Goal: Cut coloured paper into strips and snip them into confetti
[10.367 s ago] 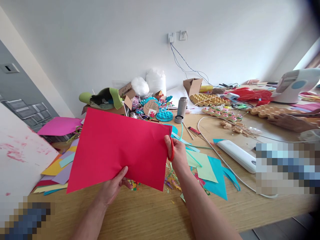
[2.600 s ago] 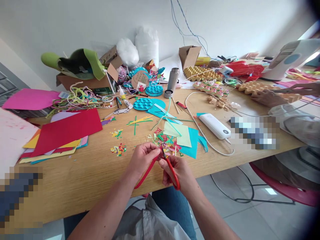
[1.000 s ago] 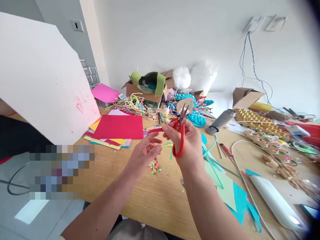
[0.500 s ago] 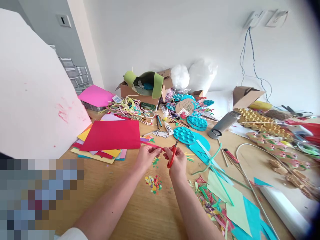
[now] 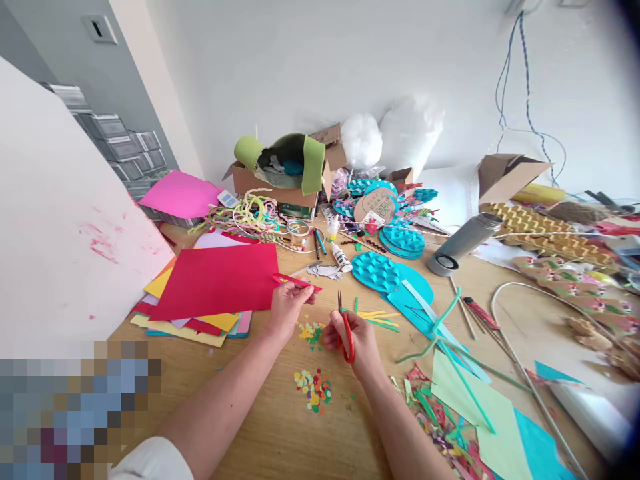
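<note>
L hand (image 5: 289,308) pinching red strip (image 5: 299,281) approx ctr of frame, R hand (image 5: 362,341) w/ fingers wrapped round red-handled scissors (image 5: 347,327), tips up, just R of ctr, red sheet (image 5: 220,280) mid-left.

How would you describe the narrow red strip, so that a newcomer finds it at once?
On the wooden table, look left for the large red sheet lying on a pile of coloured papers. By its right edge, the left hand holds the strip. Unlike the sheet, it is narrow and held, not lying flat.
</note>
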A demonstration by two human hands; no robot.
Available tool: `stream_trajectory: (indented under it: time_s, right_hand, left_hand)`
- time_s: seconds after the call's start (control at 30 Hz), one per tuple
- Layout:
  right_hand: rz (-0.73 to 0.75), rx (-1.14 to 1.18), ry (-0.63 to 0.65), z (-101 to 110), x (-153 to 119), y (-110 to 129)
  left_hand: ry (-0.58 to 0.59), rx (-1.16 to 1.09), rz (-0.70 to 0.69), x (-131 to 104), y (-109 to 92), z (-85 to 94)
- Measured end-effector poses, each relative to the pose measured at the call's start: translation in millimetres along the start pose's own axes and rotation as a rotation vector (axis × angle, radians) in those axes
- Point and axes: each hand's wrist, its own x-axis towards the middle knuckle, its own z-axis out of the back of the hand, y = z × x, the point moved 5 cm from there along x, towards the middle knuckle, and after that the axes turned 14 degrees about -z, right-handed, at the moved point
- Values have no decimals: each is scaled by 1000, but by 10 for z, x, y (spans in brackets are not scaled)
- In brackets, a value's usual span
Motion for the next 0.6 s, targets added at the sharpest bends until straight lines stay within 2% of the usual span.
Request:
stream_trajectory:
  time_s: [0.17,0.33,0.47,0.6]
  right_hand:
    - [-82,-56,37,-64,-1,-49]
    - [-89,-94,46,-55,-31,-20]
    - [-46,-115,23,0,-64,46]
    - [60,-130,0,16,-132,166]
  left_hand:
    - [-59,-120,112,-8,147,85]
    - [-66,-219,196,-106,185,53]
    - [-67,-224,191,-127,154,22]
    - [-65,-241,191,-147,134,0]
